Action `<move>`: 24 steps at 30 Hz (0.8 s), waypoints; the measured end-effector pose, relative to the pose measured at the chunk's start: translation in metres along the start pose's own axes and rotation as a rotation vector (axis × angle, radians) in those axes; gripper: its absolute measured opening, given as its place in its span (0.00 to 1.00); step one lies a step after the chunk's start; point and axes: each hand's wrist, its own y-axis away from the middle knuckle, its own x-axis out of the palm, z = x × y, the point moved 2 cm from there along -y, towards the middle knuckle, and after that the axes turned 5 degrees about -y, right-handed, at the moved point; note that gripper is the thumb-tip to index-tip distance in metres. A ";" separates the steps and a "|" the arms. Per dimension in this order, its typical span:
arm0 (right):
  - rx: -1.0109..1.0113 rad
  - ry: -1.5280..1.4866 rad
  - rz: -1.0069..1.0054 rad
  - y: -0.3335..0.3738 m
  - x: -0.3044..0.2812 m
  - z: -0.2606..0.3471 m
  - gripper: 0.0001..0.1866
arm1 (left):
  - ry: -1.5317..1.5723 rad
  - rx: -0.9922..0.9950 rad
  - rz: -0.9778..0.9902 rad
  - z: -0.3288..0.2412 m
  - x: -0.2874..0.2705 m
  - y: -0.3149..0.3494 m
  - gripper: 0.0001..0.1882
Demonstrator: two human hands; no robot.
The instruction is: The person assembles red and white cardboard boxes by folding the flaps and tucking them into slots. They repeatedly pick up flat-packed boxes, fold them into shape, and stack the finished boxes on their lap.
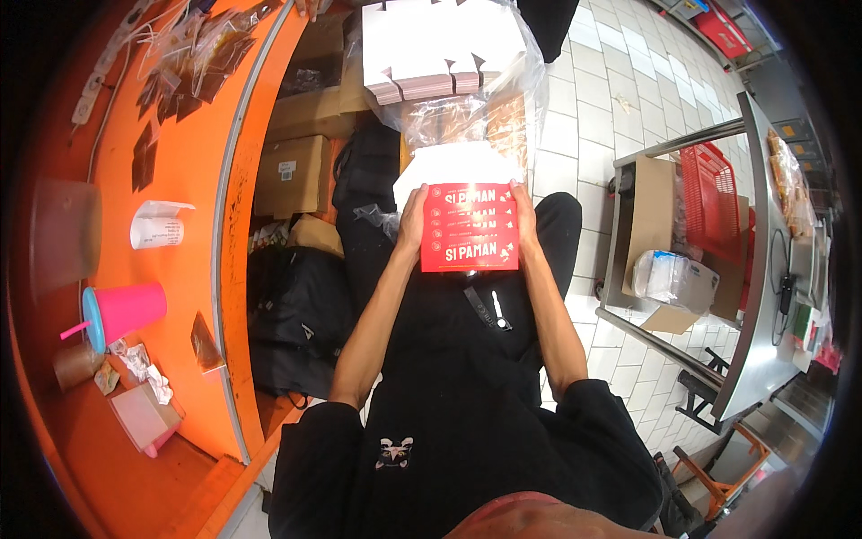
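In front of my lap is a red cardboard piece (470, 242) with white lettering, looking like overlapped flat box blanks. My left hand (413, 217) grips its left edge, and my right hand (523, 212) grips the right edge, thumbs on the front. A white cardboard panel (458, 163) shows just beyond the red face; I cannot tell whether it is part of the same piece. Farther off, a thick stack of white flat cardboard blanks (440, 45) with notched edges rests on clear plastic wrapping (444, 115) over brown packs.
To the left stands an orange counter (202, 153) with a pink tumbler (133, 310), a paper receipt (157, 229) and plastic bags (202, 54). Cardboard boxes (292, 175) and a black backpack (301, 305) sit below. At right, a metal table (750, 269) stands near a red basket (714, 198).
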 end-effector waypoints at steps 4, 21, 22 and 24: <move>-0.023 0.005 -0.012 -0.002 -0.001 -0.002 0.15 | -0.078 -0.002 -0.067 0.003 -0.004 -0.003 0.19; -0.410 0.549 -0.131 -0.008 -0.011 0.010 0.23 | -0.509 0.341 -0.280 0.000 -0.018 0.000 0.30; -0.535 0.614 -0.158 -0.009 -0.009 0.021 0.22 | -0.532 0.455 -0.315 -0.012 -0.014 0.013 0.30; -0.745 0.693 -0.134 -0.020 0.006 0.044 0.19 | -0.565 0.586 -0.326 -0.027 -0.020 0.042 0.31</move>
